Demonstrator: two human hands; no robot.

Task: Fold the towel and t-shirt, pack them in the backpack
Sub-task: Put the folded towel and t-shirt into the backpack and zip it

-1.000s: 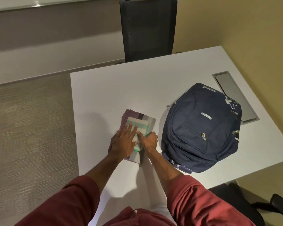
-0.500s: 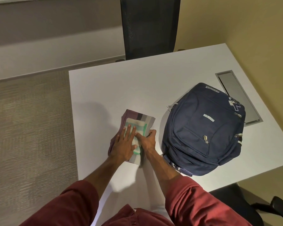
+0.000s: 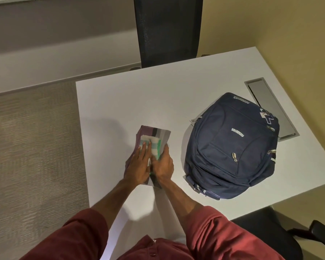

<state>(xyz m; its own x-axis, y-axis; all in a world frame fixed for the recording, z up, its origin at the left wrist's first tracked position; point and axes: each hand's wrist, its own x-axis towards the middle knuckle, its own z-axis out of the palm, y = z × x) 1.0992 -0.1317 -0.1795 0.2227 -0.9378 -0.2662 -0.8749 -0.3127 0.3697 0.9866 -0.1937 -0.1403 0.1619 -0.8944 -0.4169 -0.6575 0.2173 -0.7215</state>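
A folded purple and grey striped t-shirt (image 3: 155,131) lies on the white table (image 3: 139,100). A smaller folded white towel with green and blue stripes (image 3: 155,143) sits on top of it. My left hand (image 3: 139,166) lies flat on the towel with straight fingers. My right hand (image 3: 162,166) holds the stack's right edge, thumb on top and fingers curled down its side. The navy backpack (image 3: 233,147) lies to the right with its zips closed, apart from the stack.
A black mesh chair (image 3: 167,30) stands at the table's far edge. A grey cable hatch (image 3: 270,106) is set into the table behind the backpack. Another black chair (image 3: 266,237) is at the near right. Carpet lies to the left.
My left hand's fingers have drawn together on the towel. My right hand has slid further along the stack's right edge. The stack and backpack have stayed put.
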